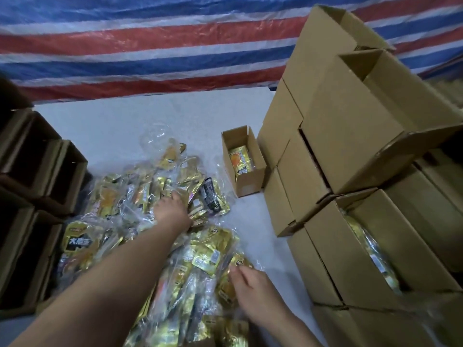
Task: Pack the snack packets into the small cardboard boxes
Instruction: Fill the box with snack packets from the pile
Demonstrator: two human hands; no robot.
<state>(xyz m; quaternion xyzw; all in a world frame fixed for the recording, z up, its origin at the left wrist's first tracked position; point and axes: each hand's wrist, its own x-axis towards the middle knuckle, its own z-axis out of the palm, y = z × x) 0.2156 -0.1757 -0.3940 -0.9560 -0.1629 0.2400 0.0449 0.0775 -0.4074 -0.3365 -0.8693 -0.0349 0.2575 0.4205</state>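
Note:
A loose heap of gold and black snack packets [140, 221] in clear wrap covers the middle of the white table. My left hand [172, 209] reaches into the heap, fingers curled around a gold packet [198, 214] at its right edge. My right hand [253, 284] lies nearer me with its fingertips pinching the corner of another gold packet [238, 262]. One small open cardboard box [246, 181] stands right of the heap with a gold packet [241, 160] lying inside.
Stacked cardboard boxes [350, 146] rise on the right; a lower one [370, 251] shows packets inside. Dark open boxes [37, 176] line the left edge. A red, white and blue striped tarp [150, 46] hangs behind the table [112, 126].

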